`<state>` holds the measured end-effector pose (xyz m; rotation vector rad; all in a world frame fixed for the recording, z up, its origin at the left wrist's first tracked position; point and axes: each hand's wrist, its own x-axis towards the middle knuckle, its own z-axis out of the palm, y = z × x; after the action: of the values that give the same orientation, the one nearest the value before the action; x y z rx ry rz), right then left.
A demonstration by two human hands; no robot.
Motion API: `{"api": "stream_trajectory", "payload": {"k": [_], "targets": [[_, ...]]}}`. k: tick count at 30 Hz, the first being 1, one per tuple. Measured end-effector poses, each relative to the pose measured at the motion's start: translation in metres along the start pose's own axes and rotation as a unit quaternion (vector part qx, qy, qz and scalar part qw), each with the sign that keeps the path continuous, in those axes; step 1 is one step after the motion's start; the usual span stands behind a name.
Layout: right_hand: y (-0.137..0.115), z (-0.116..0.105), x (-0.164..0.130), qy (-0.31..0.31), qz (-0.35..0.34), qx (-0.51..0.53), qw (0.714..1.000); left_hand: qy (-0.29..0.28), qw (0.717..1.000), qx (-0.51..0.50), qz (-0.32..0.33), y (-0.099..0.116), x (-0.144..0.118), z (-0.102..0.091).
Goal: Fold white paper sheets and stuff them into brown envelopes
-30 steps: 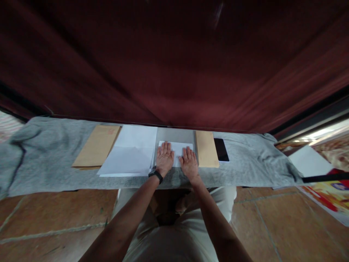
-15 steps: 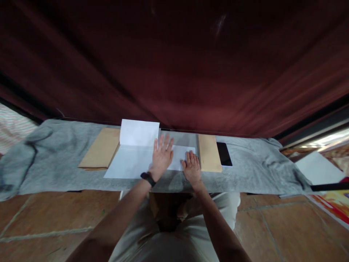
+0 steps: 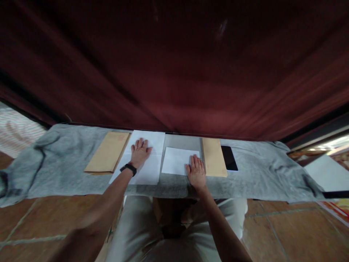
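My left hand (image 3: 140,154), a dark band on its wrist, lies flat with fingers spread on a large white sheet of paper (image 3: 151,167). A faint crease runs across that sheet. To its right is a smaller white paper (image 3: 174,162), half as tall, perhaps folded. My right hand (image 3: 196,172) rests open on its right end, fingers stretched out. Left of the large sheet lies a stack of brown envelopes (image 3: 107,153). A brown envelope (image 3: 214,156) sits just right of my right hand, partly over a dark-screened tablet or phone (image 3: 229,158).
A grey cloth (image 3: 259,167) covers the narrow work surface. Behind it hangs a dark red curtain (image 3: 174,80). At the far right stands a white board or sheet (image 3: 329,173) beside a dark bar. Tiled floor (image 3: 300,229) shows below the front edge.
My left hand has moved left, from the smaller paper's edge onto the large sheet. That sheet's raised upper part now lies flat. My right hand stays on the smaller paper.
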<state>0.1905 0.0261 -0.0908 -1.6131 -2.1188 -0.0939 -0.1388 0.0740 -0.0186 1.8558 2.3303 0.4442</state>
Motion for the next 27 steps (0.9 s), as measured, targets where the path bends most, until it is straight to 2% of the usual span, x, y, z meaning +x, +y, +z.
{"api": "stream_trajectory", "payload": {"k": [2,4,7,8,9,12,14,18,21,27], "targets": [[0.000,-0.001,0.000,-0.005,-0.001,-0.003,1.000,0.051,0.998,-0.035,0.023,0.008,-0.011,0.003],[0.001,-0.002,0.000,-0.007,0.000,-0.003,1.000,0.074,0.994,-0.056,0.049,0.022,-0.025,0.006],[0.000,-0.002,0.000,-0.003,0.001,0.002,1.000,0.044,0.989,-0.074,0.119,0.049,-0.056,0.022],[0.000,-0.003,0.000,-0.002,-0.001,0.004,1.000,0.023,0.982,-0.099,0.160,0.057,-0.068,0.031],[0.000,-0.003,0.000,-0.001,-0.003,0.007,1.000,0.011,0.977,-0.123,0.172,0.065,-0.079,0.039],[0.000,-0.004,0.000,0.001,-0.008,0.011,1.000,0.000,0.978,-0.184,0.101,0.081,-0.102,0.061],[-0.001,-0.005,0.000,0.003,-0.010,0.010,1.000,-0.011,0.975,-0.215,0.049,0.087,-0.105,0.066],[-0.002,-0.006,0.001,0.000,-0.006,0.008,1.000,-0.053,0.956,-0.287,-0.027,0.093,-0.095,0.056],[-0.003,-0.006,0.001,-0.002,0.002,0.011,1.000,-0.036,0.934,-0.348,-0.081,0.095,-0.083,0.043],[-0.003,-0.006,0.002,-0.009,0.009,0.001,1.000,-0.028,0.894,-0.435,-0.102,0.098,-0.075,0.036]]}}
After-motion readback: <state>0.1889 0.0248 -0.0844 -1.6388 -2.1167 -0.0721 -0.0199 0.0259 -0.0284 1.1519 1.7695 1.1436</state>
